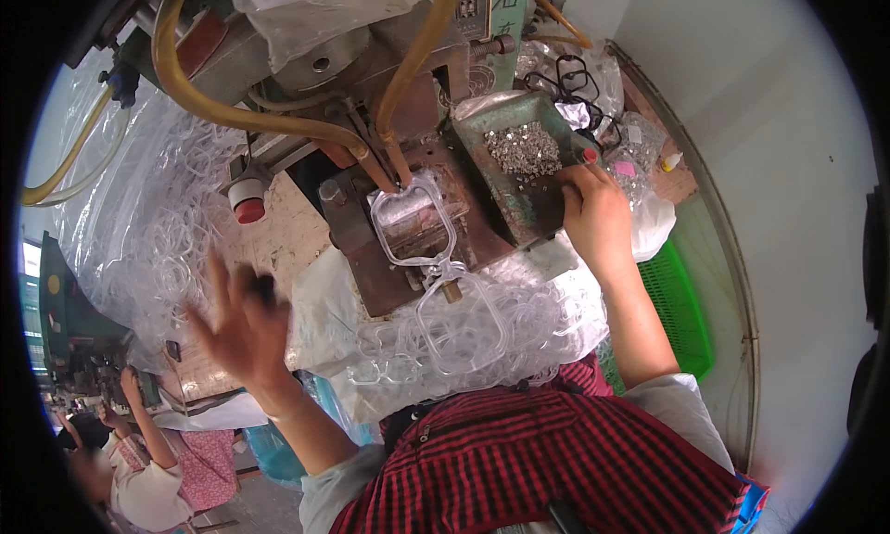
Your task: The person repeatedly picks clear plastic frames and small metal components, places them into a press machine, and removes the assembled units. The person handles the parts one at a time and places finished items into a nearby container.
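My left hand (246, 335) is raised over the left side of the bench, fingers spread and slightly blurred. A dark patch shows at one finger; its kind is unclear. My right hand (598, 214) is at the right rim of a green metal tray (501, 196), with its fingers bent inward; anything between the fingertips is hidden. Small shiny metal pieces (527, 151) lie heaped in that tray. Between my hands, a clear plastic frame (451, 226) of two joined loops rests partly on the metal press bed (371, 279). Its lower loop hangs toward me.
Hoses (250, 119) drop to the press. A red push button (247, 209) stands left of it, and another red knob (590, 154) by my right hand. Clear plastic parts (547, 311) pile in front; a plastic-wrapped heap (176, 191) lies left. A green basket (681, 316) stands right. A co-worker (148, 474) sits lower left.
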`<act>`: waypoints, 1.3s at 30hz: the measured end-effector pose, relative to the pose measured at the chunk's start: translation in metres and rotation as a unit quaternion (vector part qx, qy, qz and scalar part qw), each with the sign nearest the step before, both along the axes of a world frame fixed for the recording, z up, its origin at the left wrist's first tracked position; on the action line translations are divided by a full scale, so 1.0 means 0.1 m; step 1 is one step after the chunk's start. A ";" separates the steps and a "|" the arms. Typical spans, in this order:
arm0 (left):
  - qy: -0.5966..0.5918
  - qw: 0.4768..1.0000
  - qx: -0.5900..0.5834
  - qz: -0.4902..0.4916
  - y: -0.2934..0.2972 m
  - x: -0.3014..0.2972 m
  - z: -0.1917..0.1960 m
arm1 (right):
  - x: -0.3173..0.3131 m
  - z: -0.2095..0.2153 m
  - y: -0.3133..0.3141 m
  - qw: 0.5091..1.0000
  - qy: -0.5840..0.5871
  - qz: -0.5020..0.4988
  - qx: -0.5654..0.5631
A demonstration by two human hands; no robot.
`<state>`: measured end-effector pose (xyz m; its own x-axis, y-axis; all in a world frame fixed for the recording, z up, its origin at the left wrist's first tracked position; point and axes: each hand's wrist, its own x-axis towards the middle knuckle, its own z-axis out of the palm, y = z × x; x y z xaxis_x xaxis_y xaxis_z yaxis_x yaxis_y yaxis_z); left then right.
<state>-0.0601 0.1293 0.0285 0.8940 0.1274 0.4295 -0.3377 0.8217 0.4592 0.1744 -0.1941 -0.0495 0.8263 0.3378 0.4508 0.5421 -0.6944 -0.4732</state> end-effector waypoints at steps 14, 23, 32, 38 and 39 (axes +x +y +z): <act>0.047 0.910 0.214 0.352 -0.16 -0.16 -0.23 | 0.01 0.11 0.11 0.997 0.047 0.044 0.034; -0.142 0.816 0.529 -0.187 -0.99 -0.01 0.12 | -0.14 0.24 0.38 0.902 0.216 0.127 0.351; 0.071 0.872 0.305 0.377 -0.46 0.11 0.14 | -0.60 0.71 1.22 0.809 0.266 0.297 0.433; -0.022 0.552 0.592 0.587 -0.59 0.47 0.88 | -0.65 0.71 1.28 0.729 0.316 0.309 0.522; 0.004 0.607 0.527 0.595 -0.51 0.59 0.79 | -0.66 0.72 1.29 0.709 0.327 0.312 0.541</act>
<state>-0.0008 0.0781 0.1077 0.4412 0.3442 0.8288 -0.3985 -0.7523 0.5246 0.1083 -0.0655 0.0222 0.8199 0.4783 0.3146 0.0030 0.5459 -0.8379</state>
